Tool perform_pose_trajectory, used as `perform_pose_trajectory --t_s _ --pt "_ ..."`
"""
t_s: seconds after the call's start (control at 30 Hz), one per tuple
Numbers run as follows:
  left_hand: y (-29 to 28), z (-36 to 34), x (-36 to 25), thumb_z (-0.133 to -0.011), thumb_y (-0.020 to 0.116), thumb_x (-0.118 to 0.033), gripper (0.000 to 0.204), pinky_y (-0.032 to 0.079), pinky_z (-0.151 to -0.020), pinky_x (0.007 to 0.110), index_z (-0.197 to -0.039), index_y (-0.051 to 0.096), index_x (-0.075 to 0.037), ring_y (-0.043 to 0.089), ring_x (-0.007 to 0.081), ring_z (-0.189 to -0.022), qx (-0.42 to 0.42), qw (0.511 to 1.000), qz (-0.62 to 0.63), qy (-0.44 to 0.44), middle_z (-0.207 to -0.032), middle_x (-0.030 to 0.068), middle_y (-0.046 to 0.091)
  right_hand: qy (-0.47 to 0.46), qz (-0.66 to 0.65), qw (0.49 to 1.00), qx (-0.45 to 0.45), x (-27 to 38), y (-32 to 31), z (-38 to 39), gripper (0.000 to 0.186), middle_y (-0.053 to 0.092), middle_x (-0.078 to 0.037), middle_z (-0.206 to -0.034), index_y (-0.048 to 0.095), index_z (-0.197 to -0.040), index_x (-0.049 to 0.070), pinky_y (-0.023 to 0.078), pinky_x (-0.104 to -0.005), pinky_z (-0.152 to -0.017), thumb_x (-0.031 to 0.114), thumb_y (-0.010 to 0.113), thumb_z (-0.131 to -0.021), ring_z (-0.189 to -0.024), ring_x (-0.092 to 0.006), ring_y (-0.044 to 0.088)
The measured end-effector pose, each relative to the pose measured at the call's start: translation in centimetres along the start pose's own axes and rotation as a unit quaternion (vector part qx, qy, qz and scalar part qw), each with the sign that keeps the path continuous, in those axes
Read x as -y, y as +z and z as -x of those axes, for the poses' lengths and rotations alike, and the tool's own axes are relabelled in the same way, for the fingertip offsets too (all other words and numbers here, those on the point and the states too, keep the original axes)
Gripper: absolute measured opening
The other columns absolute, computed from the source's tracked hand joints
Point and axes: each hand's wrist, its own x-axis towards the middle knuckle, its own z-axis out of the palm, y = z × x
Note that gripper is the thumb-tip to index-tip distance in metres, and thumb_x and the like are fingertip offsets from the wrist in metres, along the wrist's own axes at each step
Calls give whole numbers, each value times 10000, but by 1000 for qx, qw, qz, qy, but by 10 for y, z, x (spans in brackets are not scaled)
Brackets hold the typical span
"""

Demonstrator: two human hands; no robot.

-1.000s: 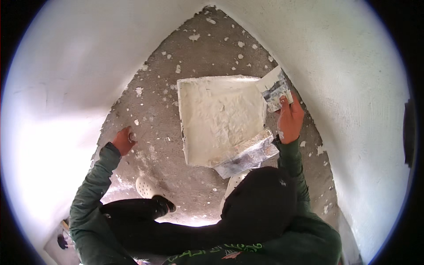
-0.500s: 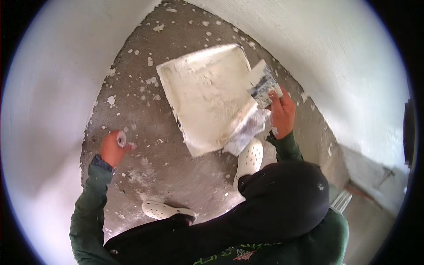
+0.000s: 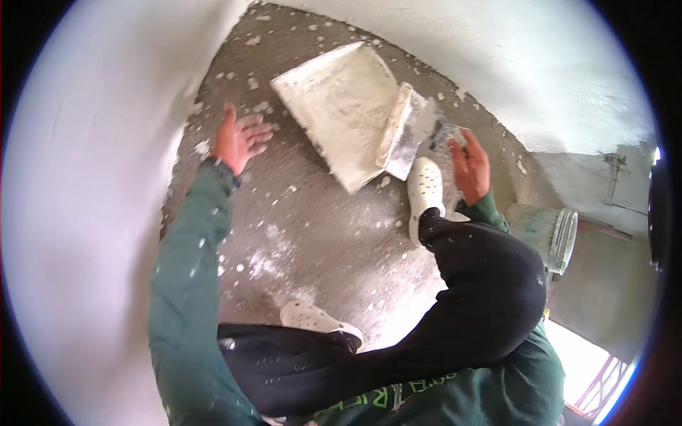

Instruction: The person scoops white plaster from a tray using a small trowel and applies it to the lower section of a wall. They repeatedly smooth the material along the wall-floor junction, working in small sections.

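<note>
My left hand is held open with fingers spread, to the left of a square tray coated in creamy white plaster, which lies on the speckled grey floor. A wide metal blade with a plaster-crusted edge lies across the tray's right side. My right hand, at the right of the tray, grips a plaster-smeared scraper; its handle is mostly hidden by my fingers.
Pale walls close in on both sides of the plaster-spattered floor. My white clogs stand below the tray and further toward me. A plaster-stained bucket lies at the right, near a bright opening with metal bars.
The view has turned, bringing the bucket and opening into sight at right. My left hand has moved up and spread its fingers. My right hand keeps hold of the scraper.
</note>
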Motion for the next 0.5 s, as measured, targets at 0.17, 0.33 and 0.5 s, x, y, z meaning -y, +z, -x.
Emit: perform_pose_trajectory --t_s 0.17,0.33,0.5 --pt "-9 55 5 -789 316 -789 997 275 -1036 481 -1382 292 12 466 348 -1187 24 996 87 16 -1318 246 446 -172 179 967 -59 60 -19 91 301 587 -116 -709 541 -1136 -69 442 -255 -579 83 564 -877 -653 -135 561" --pt "-4 59 5 -830 490 -651 895 344 -1004 445 -1391 263 7 492 332 -1165 4 999 -38 9 -1306 234 455 119 -32 987 -105 41 49 131 314 628 -96 -816 540 -1130 -53 449 -263 -639 108 588 -865 -687 -116 541" --pt "44 -39 62 -846 640 -380 708 453 -866 399 -1339 322 16 572 276 -1026 -48 993 -91 64 -1216 189 532 23 -60 988 -138 -51 58 62 318 635 -68 -872 536 -1171 -46 463 -225 -637 124 553 -902 -736 -87 557"
